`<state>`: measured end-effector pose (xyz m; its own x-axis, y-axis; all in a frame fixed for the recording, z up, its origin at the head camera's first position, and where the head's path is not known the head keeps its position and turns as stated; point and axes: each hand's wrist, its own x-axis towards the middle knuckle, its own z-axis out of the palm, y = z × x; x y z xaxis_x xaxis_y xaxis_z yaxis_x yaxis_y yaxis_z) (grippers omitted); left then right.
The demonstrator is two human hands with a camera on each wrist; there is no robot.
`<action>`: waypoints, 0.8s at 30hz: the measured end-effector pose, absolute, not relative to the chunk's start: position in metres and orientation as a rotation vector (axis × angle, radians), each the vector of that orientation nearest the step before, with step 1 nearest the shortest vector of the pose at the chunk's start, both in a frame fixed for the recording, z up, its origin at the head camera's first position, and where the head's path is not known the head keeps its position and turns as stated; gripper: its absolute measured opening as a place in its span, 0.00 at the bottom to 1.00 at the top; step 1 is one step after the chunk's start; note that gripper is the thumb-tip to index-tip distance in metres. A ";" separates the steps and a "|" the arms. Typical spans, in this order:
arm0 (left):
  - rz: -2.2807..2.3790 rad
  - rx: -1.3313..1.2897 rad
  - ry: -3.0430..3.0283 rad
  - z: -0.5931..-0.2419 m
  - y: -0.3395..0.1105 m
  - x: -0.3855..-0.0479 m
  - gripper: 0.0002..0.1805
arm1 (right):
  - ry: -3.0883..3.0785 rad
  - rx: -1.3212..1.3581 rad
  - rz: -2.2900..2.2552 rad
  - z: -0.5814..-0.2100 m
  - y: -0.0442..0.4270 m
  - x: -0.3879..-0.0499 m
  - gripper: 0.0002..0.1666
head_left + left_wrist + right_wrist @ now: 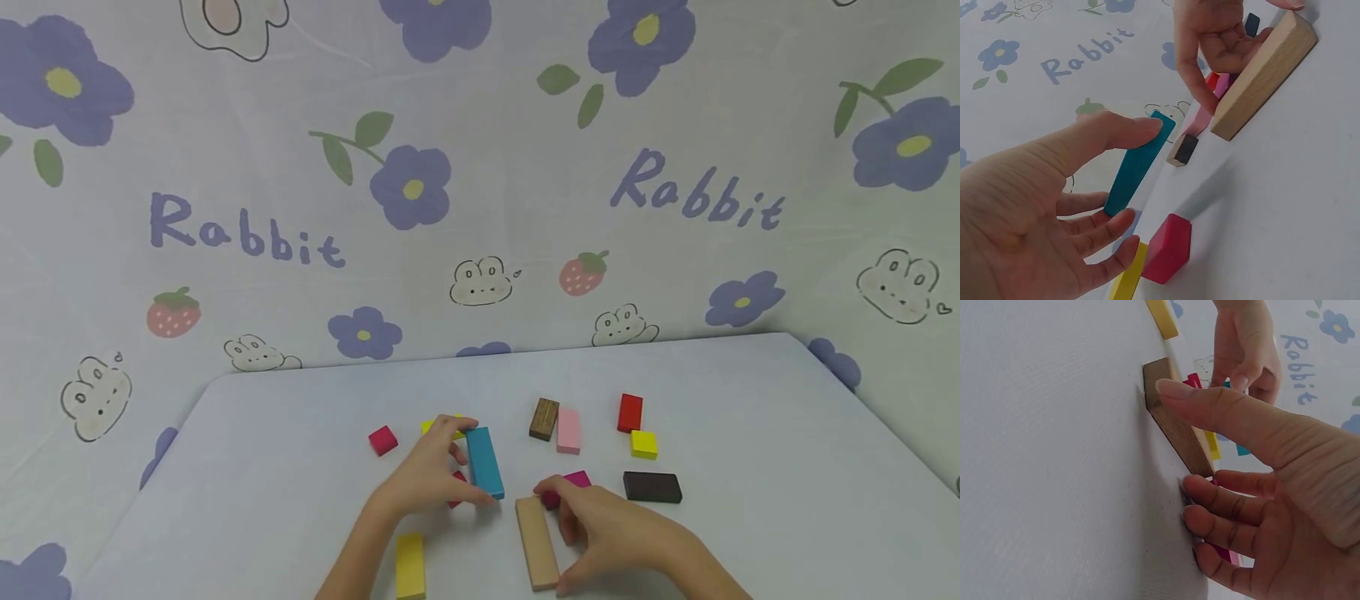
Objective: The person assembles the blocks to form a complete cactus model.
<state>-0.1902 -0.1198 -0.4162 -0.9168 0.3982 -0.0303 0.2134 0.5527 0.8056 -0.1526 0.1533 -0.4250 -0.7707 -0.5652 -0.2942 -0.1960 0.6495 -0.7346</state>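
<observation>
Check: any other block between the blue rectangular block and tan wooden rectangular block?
None visible: bare white tabletop shows between blue block and tan block. Strays sit outside that gap: red block left of blue, magenta block right of tan, partly behind the right hand.

The left hand [429, 473] pinches a blue block [485, 462] by its near and far ends, and the right hand [611, 527] holds a pale wooden block [537, 543] likewise. A long yellow block [410, 567] lies near left on the white table [262, 500], a crimson cube [383, 440] far left. Farther right, a brown block [544, 418] sits beside a pink block [568, 431]. Behind hangs a cloth [517, 187] (flowers, strawberries and "Rabbit" printed across it).
</observation>
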 end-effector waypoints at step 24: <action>1.161 0.565 2.630 -0.432 -0.105 -0.192 0.49 | 2.317 -0.682 -1.006 -0.423 0.150 -0.146 0.47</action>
